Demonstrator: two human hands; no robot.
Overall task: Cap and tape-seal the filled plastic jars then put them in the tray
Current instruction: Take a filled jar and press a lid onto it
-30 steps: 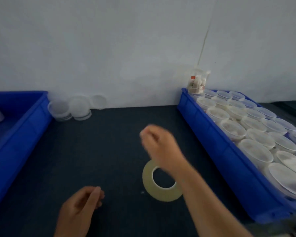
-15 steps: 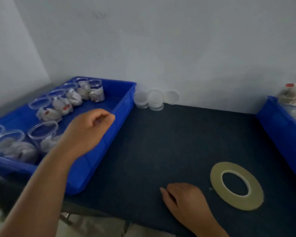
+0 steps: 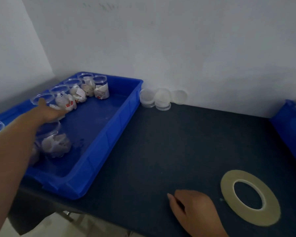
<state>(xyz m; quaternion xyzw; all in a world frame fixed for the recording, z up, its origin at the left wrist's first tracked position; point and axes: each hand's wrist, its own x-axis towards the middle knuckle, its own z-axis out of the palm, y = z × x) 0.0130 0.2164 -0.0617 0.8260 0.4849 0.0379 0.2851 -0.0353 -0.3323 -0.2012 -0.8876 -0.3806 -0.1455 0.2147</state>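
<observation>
**Fetching the next open jar from the left tray**

The filled jars (image 3: 99, 88) stand uncapped in a row along the far side of the left blue tray (image 3: 109, 134), each stuffed with white packets. One more jar (image 3: 54, 141) sits nearer, under the reaching forearm, and another rim shows at the frame's left edge. The left hand (image 3: 49, 112) is stretched into this tray. Its fingers (image 3: 40, 101) are spread wide at the rim of the nearest jar in the row, with the thumb out to the side. They are not wrapped round anything, and I cannot tell whether they touch that rim or hang just above it.

So the step in hand looks like the pick-up that comes before capping. The next move calls for the fingers to settle round one jar's wall without knocking its close neighbours, lift it clear of the tray wall and bring it to the open table (image 3: 161, 151).

The clear lids (image 3: 162, 100) wait in short stacks against the wall, just beyond the tray's far corner, with one lid leaning upright beside them. The right hand (image 3: 195, 209) rests on the table near its front edge, fingers loosely curled and holding nothing. The tape roll (image 3: 227, 187) lies flat just beside it to the right. A second blue tray (image 3: 289, 127) shows only its corner at the right edge and is probably where sealed jars go.
</observation>
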